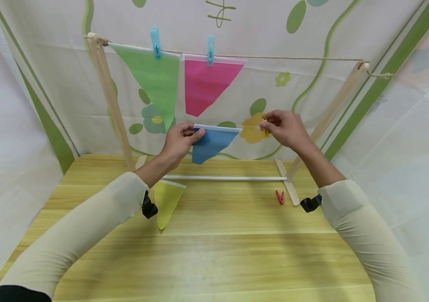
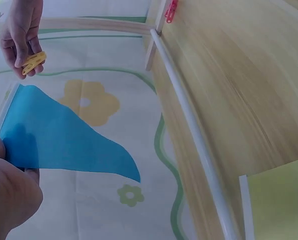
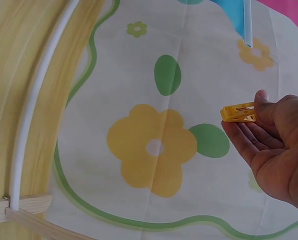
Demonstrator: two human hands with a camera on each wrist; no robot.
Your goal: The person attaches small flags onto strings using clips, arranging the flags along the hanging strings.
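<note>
My left hand (image 1: 179, 141) pinches a blue pennant (image 1: 214, 144) by the left end of its white top edge, and the pennant hangs below the string. Off to its right, my right hand (image 1: 287, 126) holds a yellow clothespin (image 3: 239, 113) between thumb and fingers, apart from the pennant. Above both hands a twine string (image 1: 293, 58) runs between two wooden posts. A green pennant (image 1: 157, 79) and a pink pennant (image 1: 208, 84) hang on it under a blue clothespin (image 1: 155, 42) and another blue clothespin (image 1: 210, 49).
A yellow pennant (image 1: 168, 201) lies on the wooden table (image 1: 214, 251) by the left forearm. Near the right post (image 1: 336, 100) lies a red clothespin (image 1: 280, 197). A white rod (image 1: 225, 178) joins the feet of the left post (image 1: 110, 100) and right post. Printed fabric hangs behind.
</note>
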